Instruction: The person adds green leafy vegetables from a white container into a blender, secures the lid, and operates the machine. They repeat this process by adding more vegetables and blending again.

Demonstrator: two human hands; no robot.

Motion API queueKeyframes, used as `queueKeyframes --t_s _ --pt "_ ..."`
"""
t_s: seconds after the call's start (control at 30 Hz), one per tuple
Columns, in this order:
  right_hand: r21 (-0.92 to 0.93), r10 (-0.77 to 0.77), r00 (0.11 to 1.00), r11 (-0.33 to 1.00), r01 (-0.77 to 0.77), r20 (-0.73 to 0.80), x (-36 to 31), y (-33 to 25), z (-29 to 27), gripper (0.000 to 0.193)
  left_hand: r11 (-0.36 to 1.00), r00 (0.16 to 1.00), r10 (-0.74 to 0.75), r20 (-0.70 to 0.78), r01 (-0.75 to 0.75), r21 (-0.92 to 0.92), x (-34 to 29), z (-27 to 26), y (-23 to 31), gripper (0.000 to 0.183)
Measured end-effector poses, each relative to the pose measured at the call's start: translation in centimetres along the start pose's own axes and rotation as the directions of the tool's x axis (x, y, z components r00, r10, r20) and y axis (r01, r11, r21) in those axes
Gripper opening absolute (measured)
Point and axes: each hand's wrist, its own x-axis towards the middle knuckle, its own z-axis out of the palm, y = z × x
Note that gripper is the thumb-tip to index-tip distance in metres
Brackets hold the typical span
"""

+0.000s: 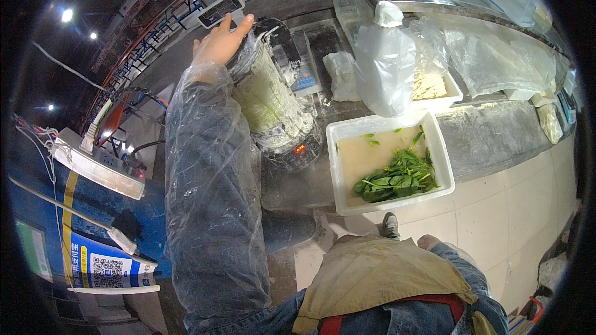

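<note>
My left hand (220, 42), fingers stretched and apart, is at the top of a blender (264, 87). Whether its palm touches the lid is hard to tell. A clear plastic sleeve (214, 174) covers that arm. Pale green contents fill the blender's jug, which is smeared with white powder, and its dark base shows a lit red display. Just beyond my fingers is a small display panel (221, 10). To the right of the blender, green leaves (400, 180) lie in cloudy water in a white plastic tub (391, 205). My right hand is out of view.
A white plastic bag (385, 68) stands behind the tub, beside a second white container (452, 93). At left, a power strip (99, 161) with cords sits above a blue surface (146, 229). A glass-sided counter (366, 18) rises at the back right.
</note>
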Motion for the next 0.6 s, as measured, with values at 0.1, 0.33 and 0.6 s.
queueKeyframes --t_s 0.1,0.33,0.6 --pt "0.086 0.145 0.984 0.984 -0.154 0.101 -1.0 -1.6 -3.7 0.021 1.0 1.0 0.012 0.014 -0.012 -0.002 0.2 0.0 -0.2 0.091" --pt "0.539 0.453 0.871 0.694 -0.478 0.19 -2.6 -2.3 -6.3 0.021 1.0 1.0 0.017 0.003 -0.017 -0.003 0.3 0.1 -0.2 0.091" --pt "0.484 0.251 0.964 0.835 -0.261 0.087 1.2 2.2 4.4 0.023 1.0 1.0 0.009 -0.01 -0.009 -0.008 0.1 0.1 0.0 0.089"
